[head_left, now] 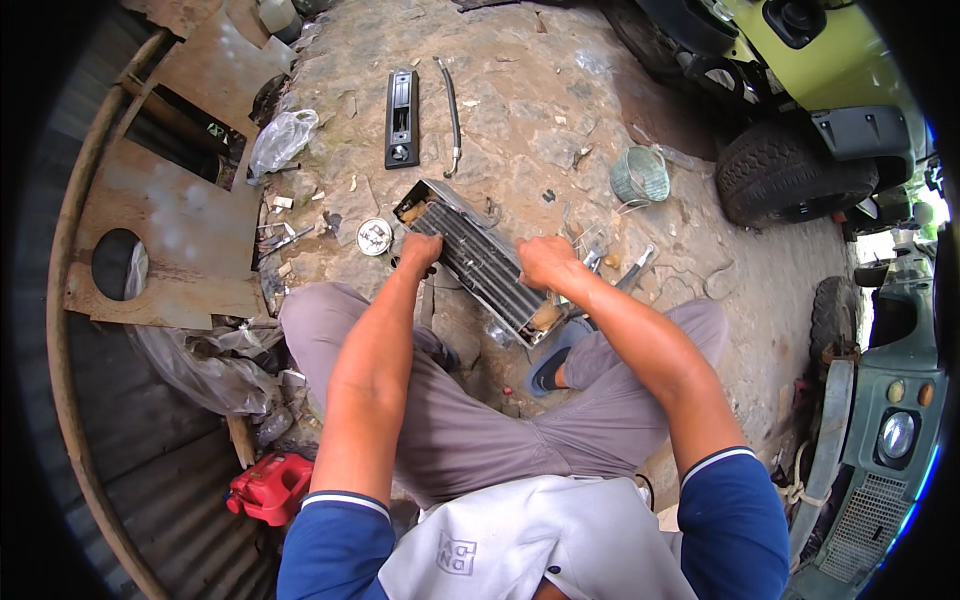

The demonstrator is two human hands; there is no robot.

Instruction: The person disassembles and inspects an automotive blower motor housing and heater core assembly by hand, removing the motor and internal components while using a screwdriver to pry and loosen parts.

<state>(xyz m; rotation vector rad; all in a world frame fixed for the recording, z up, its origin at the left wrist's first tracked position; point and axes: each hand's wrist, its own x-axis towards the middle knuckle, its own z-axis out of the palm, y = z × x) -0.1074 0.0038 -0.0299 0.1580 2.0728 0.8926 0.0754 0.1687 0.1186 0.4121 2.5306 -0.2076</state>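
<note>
A long open metal box with a dark finned core (pixel 480 260), like a radiator or evaporator unit, lies tilted on the ground between my legs. Brown padding shows at both its ends. My left hand (pixel 420 252) is closed at the box's left long side, its fingertips partly hidden. On the opposite side my right hand (pixel 545 264) is closed with the fingers curled against the box's edge. A round tin (pixel 374 236) of small parts stands just left of my left hand. Hand tools with dark handles (pixel 632 272) lie right of my right hand.
Ahead lie a black vented panel (pixel 402 120) and a dark hose (pixel 453 115). A greenish basket (pixel 640 175) stands to the right, near a vehicle tyre (pixel 795 172). A red jerrycan (pixel 272 488) sits at lower left, below rusty sheet metal (pixel 165 225) and plastic bags (pixel 283 142).
</note>
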